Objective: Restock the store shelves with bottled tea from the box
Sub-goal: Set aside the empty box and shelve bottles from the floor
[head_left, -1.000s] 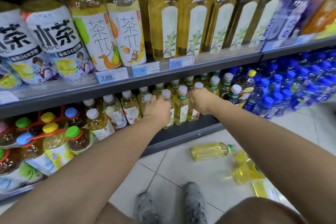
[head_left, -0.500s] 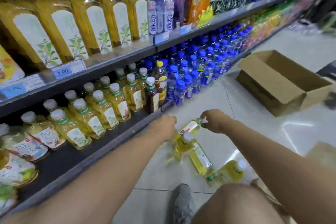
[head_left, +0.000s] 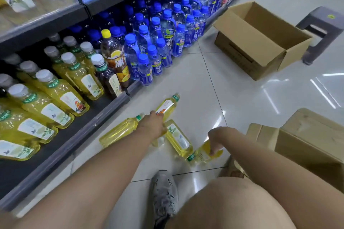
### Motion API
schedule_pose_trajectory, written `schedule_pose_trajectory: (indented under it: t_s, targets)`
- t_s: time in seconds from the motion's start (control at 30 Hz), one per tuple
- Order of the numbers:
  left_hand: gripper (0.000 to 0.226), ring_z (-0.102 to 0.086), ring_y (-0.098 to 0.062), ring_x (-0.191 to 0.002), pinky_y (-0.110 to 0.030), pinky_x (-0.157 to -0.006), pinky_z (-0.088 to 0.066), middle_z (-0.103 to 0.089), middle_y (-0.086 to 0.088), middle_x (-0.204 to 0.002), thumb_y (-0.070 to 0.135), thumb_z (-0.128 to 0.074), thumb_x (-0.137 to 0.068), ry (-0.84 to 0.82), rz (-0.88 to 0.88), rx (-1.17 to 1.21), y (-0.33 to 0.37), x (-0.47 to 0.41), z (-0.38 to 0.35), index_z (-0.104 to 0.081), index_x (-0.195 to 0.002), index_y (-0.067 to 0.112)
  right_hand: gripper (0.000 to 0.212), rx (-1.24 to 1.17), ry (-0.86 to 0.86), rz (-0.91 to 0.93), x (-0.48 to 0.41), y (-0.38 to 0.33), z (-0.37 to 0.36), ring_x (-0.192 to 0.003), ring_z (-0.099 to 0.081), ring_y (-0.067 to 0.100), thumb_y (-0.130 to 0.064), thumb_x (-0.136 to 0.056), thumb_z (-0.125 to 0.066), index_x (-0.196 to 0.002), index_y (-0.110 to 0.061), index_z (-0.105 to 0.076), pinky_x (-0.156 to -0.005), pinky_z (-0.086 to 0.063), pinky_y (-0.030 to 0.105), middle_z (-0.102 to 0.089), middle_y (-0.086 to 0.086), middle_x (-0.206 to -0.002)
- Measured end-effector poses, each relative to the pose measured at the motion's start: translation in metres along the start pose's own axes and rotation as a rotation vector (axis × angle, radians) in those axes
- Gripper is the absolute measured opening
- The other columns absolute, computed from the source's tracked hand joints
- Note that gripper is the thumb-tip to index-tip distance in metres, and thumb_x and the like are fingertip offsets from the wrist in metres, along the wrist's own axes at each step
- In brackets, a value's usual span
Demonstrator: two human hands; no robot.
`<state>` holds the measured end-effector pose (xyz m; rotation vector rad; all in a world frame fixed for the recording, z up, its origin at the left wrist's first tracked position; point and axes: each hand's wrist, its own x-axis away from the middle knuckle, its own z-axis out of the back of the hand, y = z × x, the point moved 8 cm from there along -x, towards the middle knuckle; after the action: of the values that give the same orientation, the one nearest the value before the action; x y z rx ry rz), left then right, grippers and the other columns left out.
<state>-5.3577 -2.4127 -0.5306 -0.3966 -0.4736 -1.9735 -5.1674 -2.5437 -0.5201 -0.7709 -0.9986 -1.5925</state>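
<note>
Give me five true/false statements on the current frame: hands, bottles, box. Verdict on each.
1. Yellow tea bottles lie on the floor. True.
2. The open cardboard box near the shelf is packed with bottles. False: no bottles show in the part of its inside that is visible.
3. The right hand grips a yellow bottle. True.
4. The stool behind the box is red. False: it is grey.
5. The left hand is up at the shelf. False: it is down over the bottles on the floor.
</note>
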Motion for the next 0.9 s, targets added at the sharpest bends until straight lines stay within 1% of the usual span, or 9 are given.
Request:
schedule_pose_trajectory:
  t_s: [0.03, 0.1, 0.17, 0.23, 0.3, 0.37, 0.47, 0.73, 0.9]
  targets:
    - [0.056, -0.057, -0.037, -0.116, -0.041, -0.093, -0.049, -0.047, -0.014, -0.127, 0.034, -0.056, -0.094, 0.002, 0.011, -0.002, 0.0, -0.001, -0.001, -0.043, -0.146, 0.017, 0.043, -0.041, 0.05, 0.002, -0.002, 0.003, -0.003, -0.087, -0.066, 0.024, -0.043, -0.082, -0.073, -0.106, -0.009, -0.062, -0.076, -0.056, 0.033, -0.062, 0.004, -0.091]
    - [0.058, -0.057, -0.036, -0.116, -0.041, -0.09, -0.05, -0.047, -0.014, -0.128, 0.033, -0.056, -0.094, 0.006, 0.028, -0.042, 0.002, -0.002, -0.003, -0.041, -0.147, 0.016, 0.035, -0.178, 0.157, 0.005, -0.001, 0.01, -0.007, -0.064, -0.056, 0.017, -0.033, -0.086, -0.07, -0.107, -0.01, -0.054, -0.057, -0.05, 0.028, -0.055, 0.004, -0.09]
    - [0.058, -0.057, -0.036, -0.117, -0.041, -0.089, -0.05, -0.048, -0.013, -0.128, 0.035, -0.057, -0.095, 0.009, 0.031, -0.075, 0.003, -0.003, -0.005, -0.039, -0.146, 0.016, 0.029, -0.251, 0.238, -0.004, -0.006, 0.017, -0.012, -0.056, -0.049, 0.014, -0.029, -0.088, -0.066, -0.1, -0.013, -0.045, -0.047, -0.041, 0.025, -0.05, 0.004, -0.086]
    - [0.055, -0.058, -0.036, -0.116, -0.042, -0.088, -0.05, -0.049, -0.013, -0.127, 0.035, -0.058, -0.095, 0.023, 0.023, -0.066, 0.001, -0.005, -0.004, -0.041, -0.143, 0.015, 0.022, -0.265, 0.281, -0.005, -0.014, 0.02, -0.013, -0.057, -0.051, 0.017, -0.022, -0.087, -0.061, -0.099, -0.011, -0.046, -0.045, -0.038, 0.025, -0.048, 0.003, -0.082]
    - [0.05, -0.059, -0.038, -0.112, -0.044, -0.089, -0.051, -0.049, -0.015, -0.124, 0.031, -0.06, -0.097, 0.038, 0.03, -0.028, -0.005, -0.007, -0.002, -0.043, -0.14, 0.012, 0.023, -0.289, 0.33, 0.011, -0.017, 0.023, -0.004, -0.067, -0.056, 0.023, -0.019, -0.085, -0.059, -0.105, -0.009, -0.054, -0.047, -0.038, 0.024, -0.053, 0.007, -0.093]
    - [0.048, -0.06, -0.039, -0.111, -0.046, -0.09, -0.052, -0.049, -0.017, -0.122, 0.027, -0.063, -0.096, 0.052, 0.056, 0.007, -0.013, -0.007, 0.0, -0.045, -0.137, 0.009, 0.029, -0.308, 0.375, 0.038, -0.013, 0.026, 0.012, -0.079, -0.059, 0.027, -0.022, -0.084, -0.061, -0.109, -0.008, -0.058, -0.055, -0.045, 0.026, -0.056, 0.01, -0.103]
    - [0.044, -0.06, -0.038, -0.109, -0.044, -0.088, -0.052, -0.052, -0.018, -0.119, 0.027, -0.069, -0.094, 0.055, 0.084, 0.031, -0.031, -0.004, 0.004, -0.05, -0.128, 0.008, 0.031, -0.308, 0.432, 0.058, -0.003, 0.031, 0.039, -0.09, -0.062, 0.027, -0.029, -0.084, -0.063, -0.11, -0.01, -0.06, -0.068, -0.054, 0.033, -0.058, 0.009, -0.104]
    - [0.043, -0.06, -0.036, -0.11, -0.042, -0.082, -0.051, -0.056, -0.015, -0.12, 0.034, -0.07, -0.091, 0.119, 0.076, 0.065, -0.074, 0.044, 0.034, -0.054, -0.123, 0.011, 0.032, -0.262, 0.56, 0.121, 0.064, 0.014, 0.112, -0.093, -0.047, 0.02, -0.034, -0.087, -0.064, -0.115, -0.018, -0.06, -0.074, -0.043, 0.029, -0.054, 0.001, -0.101]
    - [0.03, -0.062, -0.033, -0.105, -0.041, -0.078, -0.054, -0.061, -0.011, -0.117, 0.032, -0.066, -0.091, 0.157, 0.102, 0.092, -0.12, 0.088, 0.073, -0.058, -0.113, 0.014, 0.036, -0.14, 0.661, 0.237, 0.098, -0.057, 0.155, -0.111, -0.055, 0.026, -0.031, -0.086, -0.064, -0.121, -0.021, -0.061, -0.086, -0.045, 0.029, -0.064, 0.004, -0.117]
